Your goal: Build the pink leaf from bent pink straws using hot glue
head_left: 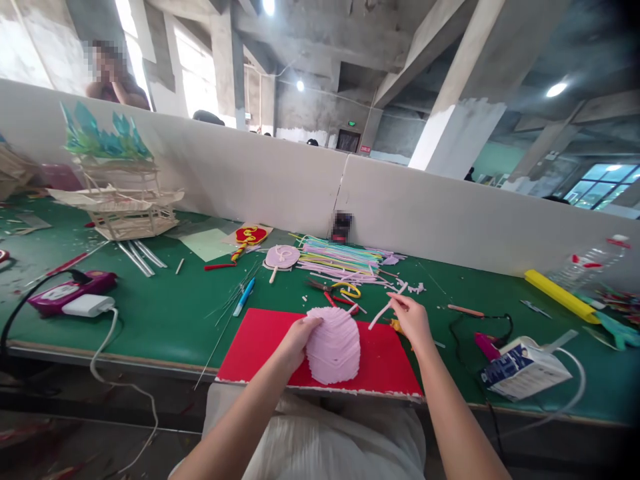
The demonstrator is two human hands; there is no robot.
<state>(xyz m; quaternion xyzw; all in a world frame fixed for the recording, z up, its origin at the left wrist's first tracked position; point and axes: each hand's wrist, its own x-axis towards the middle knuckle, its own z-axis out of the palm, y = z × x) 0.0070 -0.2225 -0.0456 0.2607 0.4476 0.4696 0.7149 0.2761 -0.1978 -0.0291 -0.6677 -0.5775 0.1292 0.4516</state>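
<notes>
My left hand (303,337) pinches the left edge of a pale pink, leaf-shaped piece (334,350) with ribbed rows and a short stem at its top. It is held over a red board (260,343) at the table's front edge. Between the fingertips of my right hand (411,316) is a short pale pink pipe cleaner (381,315), apart from the leaf-shaped piece and angled down to the left. Pliers with red handles (336,301) and scissors with a yellow handle (349,289) lie just beyond the board.
Pipe cleaners (340,259) in several colours lie behind the tools. Around them are a pink round fan shape (281,257), a red-and-yellow one (250,237) and a blue pen (244,298). A stick-built model (133,213) stands left; a box (525,368) and bottle (595,263) stand right.
</notes>
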